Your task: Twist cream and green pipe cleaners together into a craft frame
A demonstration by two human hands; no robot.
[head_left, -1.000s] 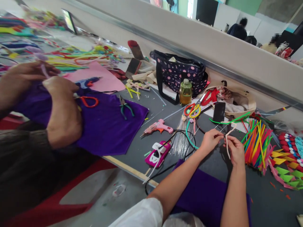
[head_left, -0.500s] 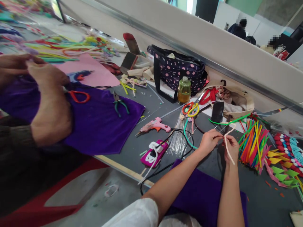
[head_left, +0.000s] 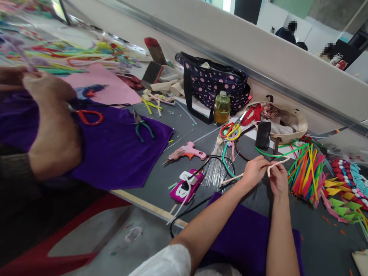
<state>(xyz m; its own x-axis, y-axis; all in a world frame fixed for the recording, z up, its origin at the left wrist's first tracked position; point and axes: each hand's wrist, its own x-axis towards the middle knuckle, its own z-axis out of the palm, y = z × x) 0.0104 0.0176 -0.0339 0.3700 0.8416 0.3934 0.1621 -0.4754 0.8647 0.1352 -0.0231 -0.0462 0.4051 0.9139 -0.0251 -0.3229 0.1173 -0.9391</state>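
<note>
A cream pipe cleaner (head_left: 278, 164), bent at an angle, is pinched between the fingers of my right hand (head_left: 279, 179). Close beside it, my left hand (head_left: 255, 170) is closed, its fingertips pinching the same cream strand near the bend. A pale strand (head_left: 233, 179) sticks out to the left behind my left wrist; whether it belongs to the same piece I cannot tell. Beyond my hands a green pipe cleaner (head_left: 267, 154) curves over the table, below a black phone (head_left: 263, 135). A bundle of colourful pipe cleaners (head_left: 307, 172) lies right of my right hand.
Left of my hands lie a pink glue gun (head_left: 189, 150), a magenta case (head_left: 185, 188), clear sticks (head_left: 215, 168) and scissors (head_left: 234, 131). A glass bottle (head_left: 222, 108) stands by a dotted bag (head_left: 214, 84). Another person's hand (head_left: 48, 86) works at left over purple cloth (head_left: 123, 153), near pliers (head_left: 140, 126).
The cream pipe cleaner has turned: its end that hung down toward my right wrist now points up and right. A pale strand now shows left of my left wrist. The view has shifted slightly.
</note>
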